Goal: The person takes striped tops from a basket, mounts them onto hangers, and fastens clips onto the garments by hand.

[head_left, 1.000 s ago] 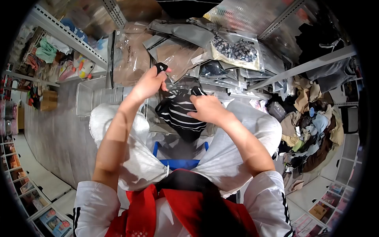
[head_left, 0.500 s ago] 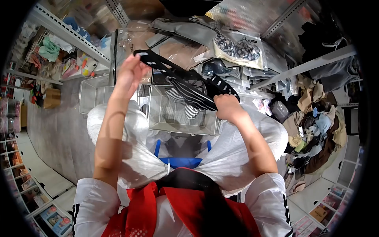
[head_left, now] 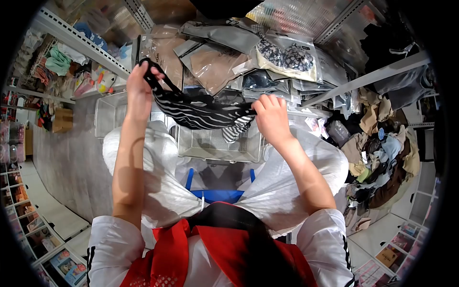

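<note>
A black garment with white stripes point(head_left: 191, 111) is stretched sideways in the air between my two hands. My left hand point(head_left: 139, 88) grips its black band at the upper left, fingers wrapped round it. At the garment's right end, my right hand point(head_left: 271, 115) pinches the fabric. Below the cloth is a wire mesh basket point(head_left: 217, 152) between my knees. A black-and-white striped cloth piece point(head_left: 235, 130) shows under the garment's right part, over the basket; whether it belongs to the garment I cannot tell.
Clear plastic packages with clothes point(head_left: 217, 62) lie piled ahead on a shelf. A second wire basket point(head_left: 109, 115) stands to the left. At the right is a large heap of mixed clothes point(head_left: 377, 153). A cardboard box point(head_left: 62, 119) sits far left. A metal shelf bar point(head_left: 368, 79) slants at the right.
The bunched striped garment has been spread out, first as a stretched band, now with its striped face towards me. My left hand has moved left; my right hand moved right, then slightly up.
</note>
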`<state>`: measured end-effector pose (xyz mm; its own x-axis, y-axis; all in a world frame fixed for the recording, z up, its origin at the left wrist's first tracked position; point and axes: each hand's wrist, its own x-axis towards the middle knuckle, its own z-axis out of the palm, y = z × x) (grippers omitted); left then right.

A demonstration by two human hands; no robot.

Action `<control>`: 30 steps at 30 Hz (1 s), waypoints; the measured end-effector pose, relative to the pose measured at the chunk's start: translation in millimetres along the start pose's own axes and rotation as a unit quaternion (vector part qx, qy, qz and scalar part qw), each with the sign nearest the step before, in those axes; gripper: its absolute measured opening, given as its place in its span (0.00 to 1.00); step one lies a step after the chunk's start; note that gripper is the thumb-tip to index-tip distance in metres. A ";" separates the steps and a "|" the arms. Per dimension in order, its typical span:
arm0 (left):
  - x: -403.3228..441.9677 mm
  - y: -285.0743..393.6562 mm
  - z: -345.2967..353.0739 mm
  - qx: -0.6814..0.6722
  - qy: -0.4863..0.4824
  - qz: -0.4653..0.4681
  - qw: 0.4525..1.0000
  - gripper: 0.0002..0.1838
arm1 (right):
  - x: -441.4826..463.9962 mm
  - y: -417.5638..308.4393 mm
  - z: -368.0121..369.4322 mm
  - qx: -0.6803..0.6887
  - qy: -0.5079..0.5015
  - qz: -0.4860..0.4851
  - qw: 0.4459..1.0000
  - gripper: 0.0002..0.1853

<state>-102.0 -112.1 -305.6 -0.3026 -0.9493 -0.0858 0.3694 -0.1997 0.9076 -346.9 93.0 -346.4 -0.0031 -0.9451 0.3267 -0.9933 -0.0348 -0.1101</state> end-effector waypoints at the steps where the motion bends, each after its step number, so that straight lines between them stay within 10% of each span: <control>1: -7.3 -0.5 6.5 0.023 -0.040 0.003 0.999 0.07 | 4.1 -3.4 -5.9 0.017 0.056 -0.010 0.998 0.11; 14: -30.7 -8.4 45.8 0.145 -0.130 -0.073 0.978 0.11 | 36.8 -1.9 -35.0 0.318 0.317 0.109 0.887 0.13; 22: -40.5 -25.6 46.2 -0.123 -0.201 -0.292 0.927 0.22 | 38.7 -18.0 -23.5 0.824 0.087 0.271 0.489 0.18; 26: -59.4 -44.5 57.0 -0.058 -0.263 -0.399 0.877 0.23 | 38.7 -34.0 -28.4 0.898 -0.028 0.196 0.393 0.29; 30: -73.6 -39.3 68.1 0.000 -0.297 -0.387 0.873 0.20 | 57.8 -32.0 -32.9 0.800 -0.078 0.153 0.575 0.20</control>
<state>-154.1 -17.9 -306.9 -0.8641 -0.2354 -0.4448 -0.1479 -0.7260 0.6716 -319.1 50.1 -293.1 -0.0147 -0.9998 -0.0116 0.4291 0.0042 -0.9032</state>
